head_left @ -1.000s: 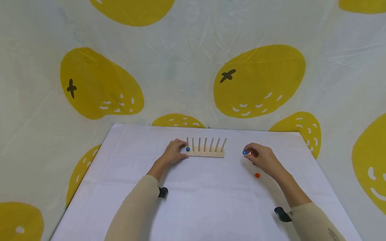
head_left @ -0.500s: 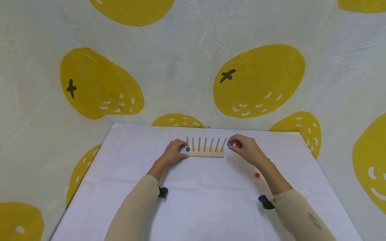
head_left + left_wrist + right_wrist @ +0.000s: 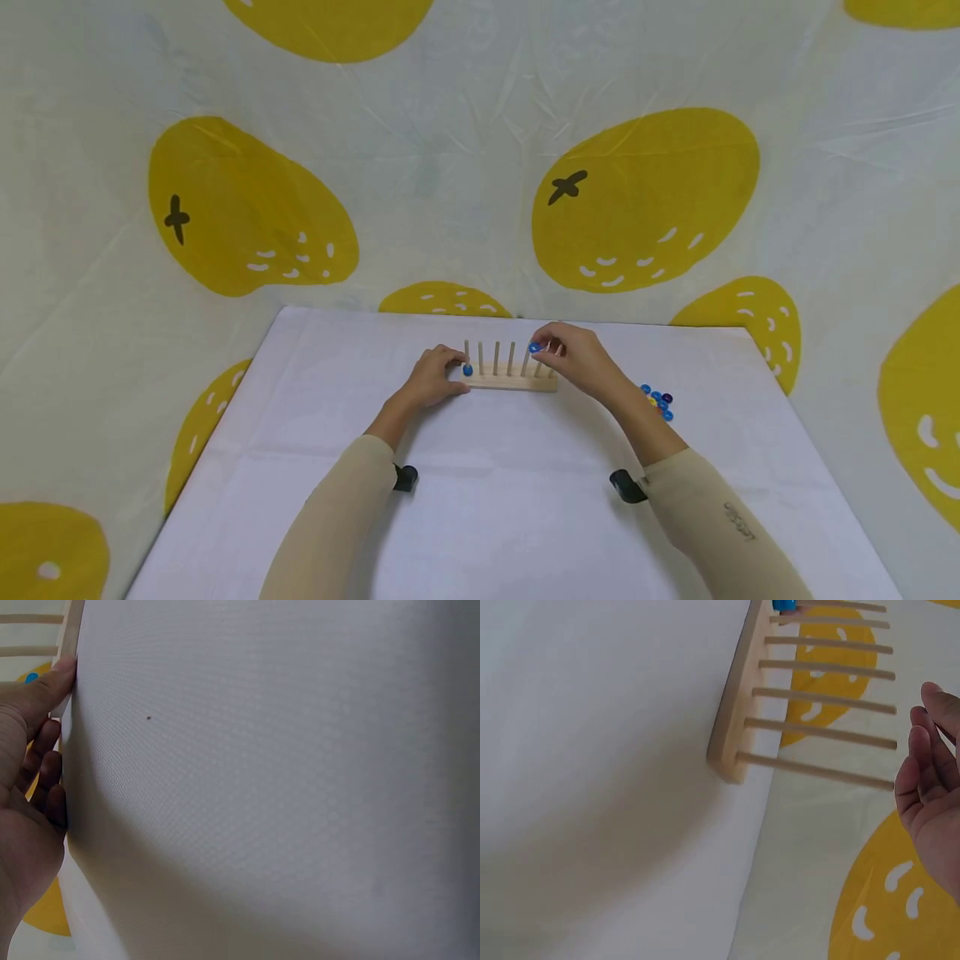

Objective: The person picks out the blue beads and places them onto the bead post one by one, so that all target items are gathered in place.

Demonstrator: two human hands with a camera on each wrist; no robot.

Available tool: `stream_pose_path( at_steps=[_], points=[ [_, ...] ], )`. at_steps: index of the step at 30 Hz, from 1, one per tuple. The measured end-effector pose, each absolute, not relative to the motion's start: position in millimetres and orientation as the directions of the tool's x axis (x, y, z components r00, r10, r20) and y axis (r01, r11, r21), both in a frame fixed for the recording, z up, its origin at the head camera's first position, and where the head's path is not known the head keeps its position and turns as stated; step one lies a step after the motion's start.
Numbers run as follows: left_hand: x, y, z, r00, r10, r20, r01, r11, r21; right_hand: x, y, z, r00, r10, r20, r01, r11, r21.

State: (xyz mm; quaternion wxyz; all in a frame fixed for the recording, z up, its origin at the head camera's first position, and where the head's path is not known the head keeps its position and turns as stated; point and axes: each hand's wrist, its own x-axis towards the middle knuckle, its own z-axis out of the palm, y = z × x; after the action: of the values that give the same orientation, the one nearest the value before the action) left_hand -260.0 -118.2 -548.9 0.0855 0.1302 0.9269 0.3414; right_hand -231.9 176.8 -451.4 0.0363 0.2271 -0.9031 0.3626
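Observation:
A wooden peg board [image 3: 510,383] with a row of several upright pegs stands toward the back of the table. My left hand [image 3: 429,377] holds its left end, thumb at the front and fingers behind; the left wrist view shows the thumb [image 3: 52,682] against the base. A blue bead [image 3: 467,370] sits low on the leftmost peg. Between thumb and fingertips my right hand [image 3: 588,358] pinches another blue bead [image 3: 534,347], close to the upper part of the pegs on the right. In the right wrist view the fingers [image 3: 926,761] are beside the peg tips, and the pinched bead is hidden.
Several small beads [image 3: 657,398], mostly blue with yellow and dark purple ones, lie in a cluster right of the board, partly behind the right forearm. White cloth covers the table [image 3: 495,517]. A fruit-patterned curtain [image 3: 450,208] hangs behind.
My right hand has carried the blue bead leftward from beyond the board to over its right-hand pegs. The bead cluster has come into view; the forearm now covers the orange bead. The left hand stays put.

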Motion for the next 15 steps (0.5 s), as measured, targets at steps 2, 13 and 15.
stream_pose_path(
  at_steps=[2, 13, 15],
  points=[
    [-259.2, -118.2, -547.9, -0.952, 0.297, -0.073, 0.178, 0.731, 0.659, -233.8, 169.0, -450.2, -0.887, -0.396, 0.237, -0.449, 0.622, -0.642],
    [-261.5, -118.2, -548.6, -0.951, 0.297, -0.086, 0.173, 0.743, 0.647, -243.8, 129.1, -446.2, -0.851, -0.469, 0.236, -0.498, 0.579, -0.646],
    [-262.0, -118.4, -549.2, -0.949, 0.303, -0.082, 0.181, 0.742, 0.645, -245.4, 122.5, -444.9, -0.846, -0.479, 0.235, -0.505, 0.576, -0.643]
  ],
)
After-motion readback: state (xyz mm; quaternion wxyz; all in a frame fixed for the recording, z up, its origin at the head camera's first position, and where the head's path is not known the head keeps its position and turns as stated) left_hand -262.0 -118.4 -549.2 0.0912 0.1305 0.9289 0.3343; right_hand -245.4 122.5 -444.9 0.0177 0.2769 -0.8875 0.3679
